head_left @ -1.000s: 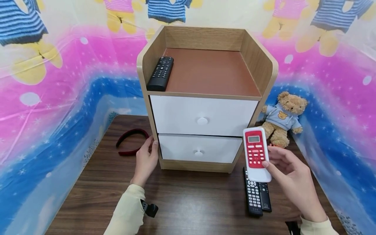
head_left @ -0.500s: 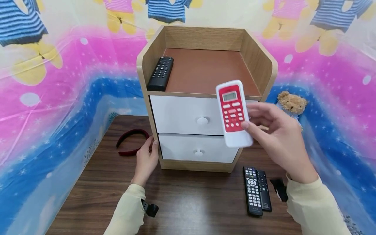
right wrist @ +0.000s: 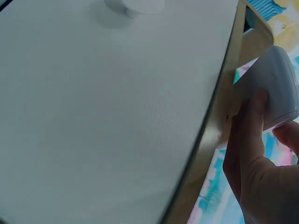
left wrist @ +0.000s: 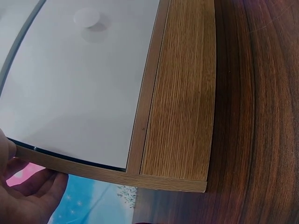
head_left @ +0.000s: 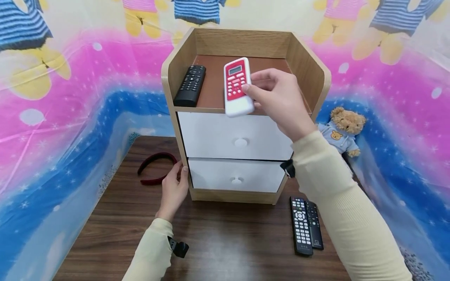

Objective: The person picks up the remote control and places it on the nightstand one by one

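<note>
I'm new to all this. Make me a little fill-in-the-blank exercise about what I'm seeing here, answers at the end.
1. The person's right grip holds a white remote whose button panel is coloured ____.
2. The left grip touches a wooden cabinet whose white drawers number ____.
3. In the head view, the teddy bear is to the ____ of the cabinet.
4. Another remote, lying on the cabinet's top shelf, is coloured ____.

Missing words: red; two; right; black.

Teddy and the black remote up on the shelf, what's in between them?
In the head view, the red remote, the right hand holding it, and the cabinet's right wall.
</note>
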Available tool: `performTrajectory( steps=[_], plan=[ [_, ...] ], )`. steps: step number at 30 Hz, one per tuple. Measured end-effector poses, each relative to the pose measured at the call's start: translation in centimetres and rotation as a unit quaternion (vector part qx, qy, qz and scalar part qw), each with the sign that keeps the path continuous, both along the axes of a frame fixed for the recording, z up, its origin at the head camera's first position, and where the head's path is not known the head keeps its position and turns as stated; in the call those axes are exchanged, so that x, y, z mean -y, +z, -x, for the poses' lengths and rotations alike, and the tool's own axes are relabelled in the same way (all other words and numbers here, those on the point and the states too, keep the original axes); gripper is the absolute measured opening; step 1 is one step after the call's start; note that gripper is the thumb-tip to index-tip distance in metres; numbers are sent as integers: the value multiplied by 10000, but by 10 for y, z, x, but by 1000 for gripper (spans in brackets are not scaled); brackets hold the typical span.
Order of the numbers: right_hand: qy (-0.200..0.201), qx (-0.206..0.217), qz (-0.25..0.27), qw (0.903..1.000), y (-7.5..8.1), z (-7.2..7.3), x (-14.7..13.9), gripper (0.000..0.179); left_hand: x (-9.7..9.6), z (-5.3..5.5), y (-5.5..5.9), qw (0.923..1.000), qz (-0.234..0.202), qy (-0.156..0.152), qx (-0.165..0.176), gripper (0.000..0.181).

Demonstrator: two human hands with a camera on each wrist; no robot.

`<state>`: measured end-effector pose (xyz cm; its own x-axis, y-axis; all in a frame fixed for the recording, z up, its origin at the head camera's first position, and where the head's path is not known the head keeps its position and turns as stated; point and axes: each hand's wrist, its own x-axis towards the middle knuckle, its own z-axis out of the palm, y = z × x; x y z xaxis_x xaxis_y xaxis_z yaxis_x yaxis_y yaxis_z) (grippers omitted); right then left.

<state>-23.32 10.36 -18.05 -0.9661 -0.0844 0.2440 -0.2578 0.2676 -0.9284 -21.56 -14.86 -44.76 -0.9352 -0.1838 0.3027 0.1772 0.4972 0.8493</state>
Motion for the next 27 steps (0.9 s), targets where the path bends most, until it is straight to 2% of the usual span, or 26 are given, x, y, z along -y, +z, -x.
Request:
performTrajectory(
  steps=[6,11,17,27],
  plan=[
    [-4,778,171,9968,10,24,25,37,0,0,1,10000,4,36,47,43],
    [-10,1153,135,9932,16,37,41,35,0,0,1,10000,-12,56,35,43],
    [-44,1340,-120,9909,20,49,53,33,-2,2,0,9999,-10,134,-13,41],
    [-243,1143,-1087,9872,14,53,53,33,-3,1,-1,9999,1,101,-36,43]
  ],
)
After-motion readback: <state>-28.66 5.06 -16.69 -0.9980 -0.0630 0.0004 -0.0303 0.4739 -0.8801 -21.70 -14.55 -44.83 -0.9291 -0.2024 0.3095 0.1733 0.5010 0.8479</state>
